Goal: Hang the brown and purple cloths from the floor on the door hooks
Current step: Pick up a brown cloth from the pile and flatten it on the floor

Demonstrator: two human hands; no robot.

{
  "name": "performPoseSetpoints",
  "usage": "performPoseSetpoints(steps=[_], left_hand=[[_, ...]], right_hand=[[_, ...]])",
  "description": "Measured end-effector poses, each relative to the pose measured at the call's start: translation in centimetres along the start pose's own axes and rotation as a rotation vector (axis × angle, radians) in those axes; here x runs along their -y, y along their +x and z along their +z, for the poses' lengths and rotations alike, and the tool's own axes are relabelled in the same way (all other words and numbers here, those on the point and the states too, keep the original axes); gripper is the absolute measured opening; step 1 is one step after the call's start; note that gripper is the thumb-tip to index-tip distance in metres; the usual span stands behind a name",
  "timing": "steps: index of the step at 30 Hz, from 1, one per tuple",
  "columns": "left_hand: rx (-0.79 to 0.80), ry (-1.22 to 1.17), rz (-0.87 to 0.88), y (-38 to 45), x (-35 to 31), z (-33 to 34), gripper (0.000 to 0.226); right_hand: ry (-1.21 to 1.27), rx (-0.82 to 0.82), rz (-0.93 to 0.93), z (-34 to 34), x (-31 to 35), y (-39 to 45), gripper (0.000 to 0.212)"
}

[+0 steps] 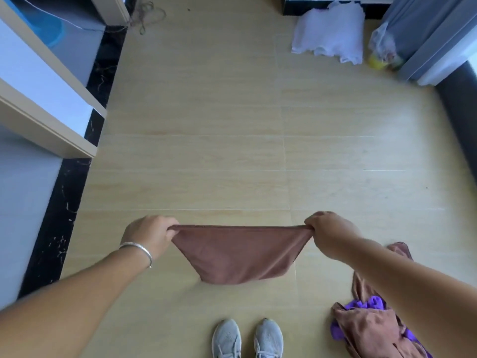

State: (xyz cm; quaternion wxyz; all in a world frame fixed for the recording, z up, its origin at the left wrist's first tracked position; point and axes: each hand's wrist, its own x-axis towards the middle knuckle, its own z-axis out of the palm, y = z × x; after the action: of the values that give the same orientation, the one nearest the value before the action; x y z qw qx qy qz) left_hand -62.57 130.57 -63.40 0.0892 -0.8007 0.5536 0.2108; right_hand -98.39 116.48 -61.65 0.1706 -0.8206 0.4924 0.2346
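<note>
One brown cloth (240, 254) is up off the floor, stretched between both hands, its top edge taut and the body sagging in a pouch below the fingers. The left hand (148, 235) has its fingers curled tight over the left corner, and the right hand (329, 233) pinches the opposite corner the same way, knuckles toward the camera. So the pick-up of this one looks done, but by my reading nothing is hung yet: no door hook shows anywhere in view.

Plenty left too. Below and outside the right hand's fingers, partly hidden by the right forearm, a heap of more brown cloth (366, 329) lies crumpled on the floor with purple cloth (366, 304) poking out from it. Those are not yet lifted.

The floor (206, 151) is pale wood-look tile with a dark marbled border along the left. Beyond the fingers, far ahead, a white bag (329, 34) slumps by the wall beside grey curtains (423, 29). Pale door frames (49, 120) stand off to the left. Grey shoes (247, 337) sit directly beneath the held cloth.
</note>
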Motion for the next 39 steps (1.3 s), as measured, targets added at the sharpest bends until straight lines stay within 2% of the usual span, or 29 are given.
performPoseSetpoints(steps=[5,11,15,18,21,24,39], left_hand=[[-0.193,-0.055,-0.005,3.4,-2.2,-9.3,0.013],[-0.370,-0.115,0.030,3.5,-3.6,-19.5,0.014],[-0.502,-0.173,0.082,2.6,-3.5,-22.9,0.012],[-0.518,-0.213,0.119,1.3,-3.0,-22.9,0.011],[-0.456,-0.210,0.136,-0.2,-2.4,-20.9,0.009],[-0.357,-0.192,0.136,-2.0,-1.9,-17.4,0.011],[0.093,-0.224,0.103,-8.3,0.6,7.5,0.010]], right_hand=[[0.023,-0.148,0.034,-8.8,-1.6,1.6,0.033],[0.036,-0.354,0.018,-17.6,-3.2,2.2,0.028],[0.109,-0.484,-0.015,-21.5,-3.7,1.9,0.022],[0.160,-0.533,-0.041,-22.0,-3.5,1.0,0.023],[0.191,-0.519,-0.081,-19.9,-3.0,0.0,0.025],[0.176,-0.438,-0.104,-15.6,-2.5,-1.0,0.024],[0.232,0.085,-0.137,14.4,-2.0,-6.3,0.031]])
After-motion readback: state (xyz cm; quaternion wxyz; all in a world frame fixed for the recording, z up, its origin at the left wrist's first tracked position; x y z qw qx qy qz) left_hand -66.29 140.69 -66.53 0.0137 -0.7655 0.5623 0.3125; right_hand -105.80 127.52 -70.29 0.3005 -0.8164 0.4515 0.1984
